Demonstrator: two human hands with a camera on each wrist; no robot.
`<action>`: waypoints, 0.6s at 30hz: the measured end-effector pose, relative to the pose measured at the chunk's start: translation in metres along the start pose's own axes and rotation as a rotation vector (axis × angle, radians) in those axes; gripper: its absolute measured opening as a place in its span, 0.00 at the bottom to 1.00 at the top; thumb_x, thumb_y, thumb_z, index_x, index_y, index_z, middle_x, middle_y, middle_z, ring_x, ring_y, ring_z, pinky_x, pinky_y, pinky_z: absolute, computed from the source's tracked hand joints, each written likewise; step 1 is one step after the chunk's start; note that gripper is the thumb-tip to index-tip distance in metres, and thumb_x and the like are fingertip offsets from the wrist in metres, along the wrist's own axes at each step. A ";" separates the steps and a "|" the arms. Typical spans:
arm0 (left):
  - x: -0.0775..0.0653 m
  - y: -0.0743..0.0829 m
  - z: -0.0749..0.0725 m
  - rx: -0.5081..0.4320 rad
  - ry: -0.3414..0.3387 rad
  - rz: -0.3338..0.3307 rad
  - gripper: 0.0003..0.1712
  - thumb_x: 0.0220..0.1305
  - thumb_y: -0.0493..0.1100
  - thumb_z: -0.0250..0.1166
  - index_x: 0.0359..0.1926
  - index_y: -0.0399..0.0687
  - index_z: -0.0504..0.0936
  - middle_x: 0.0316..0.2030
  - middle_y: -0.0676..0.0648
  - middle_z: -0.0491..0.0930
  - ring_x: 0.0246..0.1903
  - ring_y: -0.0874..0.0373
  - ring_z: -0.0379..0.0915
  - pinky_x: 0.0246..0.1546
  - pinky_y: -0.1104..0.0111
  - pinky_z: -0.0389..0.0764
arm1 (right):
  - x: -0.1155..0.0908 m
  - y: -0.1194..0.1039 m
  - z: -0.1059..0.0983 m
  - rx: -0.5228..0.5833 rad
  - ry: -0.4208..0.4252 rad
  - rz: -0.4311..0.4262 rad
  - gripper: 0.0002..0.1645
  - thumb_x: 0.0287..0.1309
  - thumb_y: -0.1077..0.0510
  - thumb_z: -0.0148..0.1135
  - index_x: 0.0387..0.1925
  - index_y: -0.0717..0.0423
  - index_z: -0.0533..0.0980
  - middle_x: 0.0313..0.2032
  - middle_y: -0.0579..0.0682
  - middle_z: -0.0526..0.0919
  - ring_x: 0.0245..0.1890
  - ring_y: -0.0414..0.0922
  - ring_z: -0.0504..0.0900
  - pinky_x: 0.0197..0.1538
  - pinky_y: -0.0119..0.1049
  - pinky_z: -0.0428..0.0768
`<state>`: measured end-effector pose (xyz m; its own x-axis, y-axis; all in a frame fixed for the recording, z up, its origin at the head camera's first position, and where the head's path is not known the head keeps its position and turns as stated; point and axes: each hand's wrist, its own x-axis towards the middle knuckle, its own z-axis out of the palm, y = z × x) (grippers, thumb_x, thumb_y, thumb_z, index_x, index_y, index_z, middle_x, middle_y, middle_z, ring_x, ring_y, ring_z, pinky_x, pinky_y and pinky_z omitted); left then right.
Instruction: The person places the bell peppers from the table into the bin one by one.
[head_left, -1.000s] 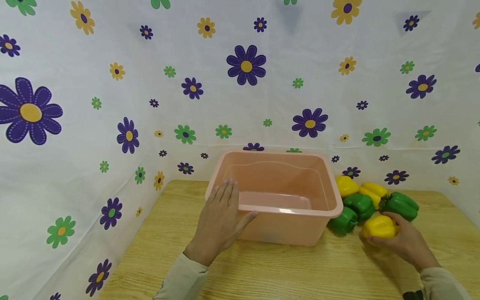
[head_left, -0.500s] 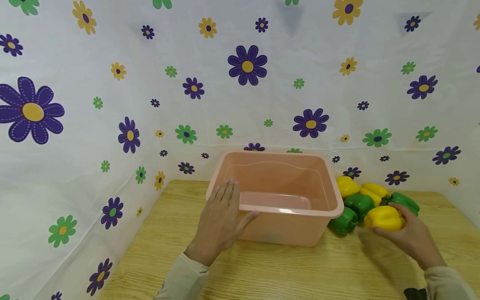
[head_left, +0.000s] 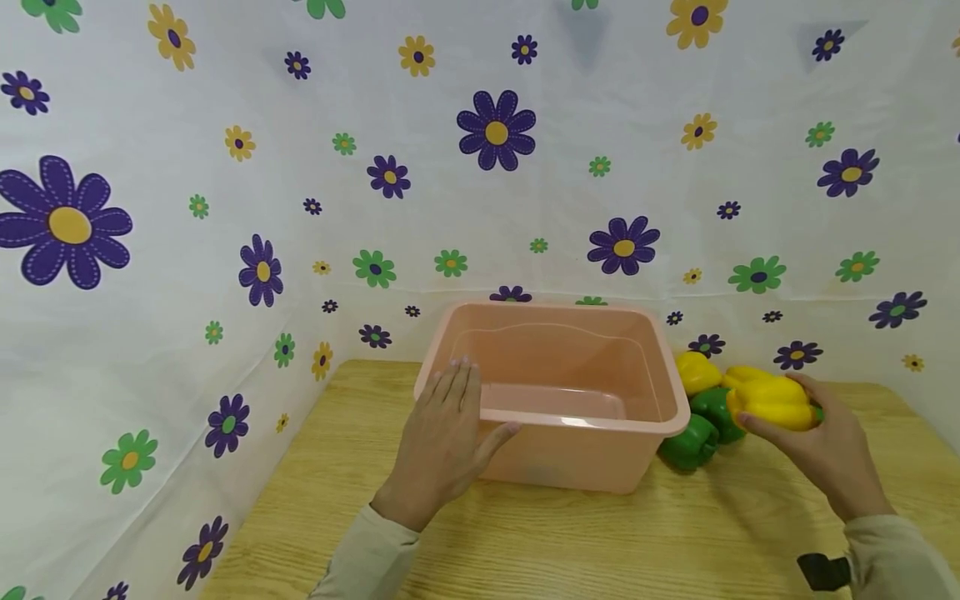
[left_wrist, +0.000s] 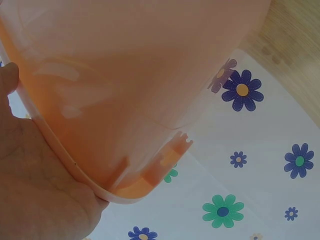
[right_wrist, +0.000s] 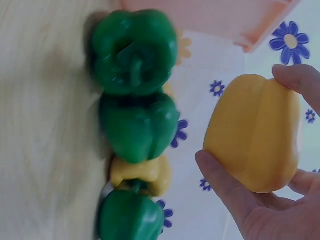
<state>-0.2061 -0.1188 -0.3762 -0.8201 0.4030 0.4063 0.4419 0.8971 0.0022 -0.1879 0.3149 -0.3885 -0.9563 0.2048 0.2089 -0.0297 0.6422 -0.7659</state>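
My left hand (head_left: pixel 438 450) lies on the front-left corner of a pink plastic bin (head_left: pixel 570 458), fingers straight over its rim and thumb along the front. In the left wrist view the palm (left_wrist: pixel 40 180) is against the rim of the bin (left_wrist: pixel 125 100). On the right, my right hand (head_left: pixel 843 446) grips a yellow bell pepper (head_left: pixel 772 402) between thumb and fingers, held above the table. The right wrist view shows this pepper (right_wrist: pixel 252 135) clear of the others. Inside the bin, the visible floor is bare.
Right of the bin lie green bell peppers (head_left: pixel 688 442) and yellow ones (head_left: pixel 696 372), close together. Another green pepper is mostly hidden behind the held one. A flower-patterned white sheet (head_left: pixel 555 192) hangs behind the wooden table (head_left: pixel 570 542).
My right hand has lifted the yellow bell pepper off the table and raised it, so it now covers peppers behind it. My left hand and the bin stay put.
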 end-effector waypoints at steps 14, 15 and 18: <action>0.000 0.000 -0.002 0.003 -0.012 -0.003 0.52 0.74 0.71 0.45 0.76 0.29 0.56 0.76 0.33 0.54 0.75 0.41 0.52 0.77 0.53 0.50 | 0.002 -0.038 0.006 0.197 0.103 -0.033 0.53 0.62 0.50 0.71 0.79 0.54 0.53 0.71 0.71 0.58 0.42 0.39 0.72 0.36 0.19 0.80; 0.000 0.000 -0.002 0.003 -0.011 -0.003 0.52 0.74 0.71 0.45 0.76 0.29 0.56 0.76 0.33 0.54 0.75 0.41 0.52 0.76 0.53 0.50 | 0.002 -0.040 0.007 0.210 0.109 -0.031 0.52 0.62 0.51 0.71 0.79 0.53 0.53 0.72 0.71 0.57 0.42 0.39 0.72 0.36 0.19 0.80; 0.000 0.000 -0.002 0.000 -0.005 0.001 0.52 0.74 0.70 0.46 0.76 0.29 0.55 0.75 0.33 0.54 0.75 0.41 0.52 0.76 0.53 0.50 | 0.002 -0.046 0.009 0.255 0.125 -0.036 0.51 0.63 0.53 0.71 0.79 0.51 0.54 0.72 0.71 0.58 0.40 0.36 0.74 0.36 0.21 0.82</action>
<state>-0.2053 -0.1187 -0.3746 -0.8217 0.4045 0.4014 0.4425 0.8968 0.0021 -0.1906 0.2794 -0.3584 -0.9104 0.2849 0.2999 -0.1503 0.4477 -0.8814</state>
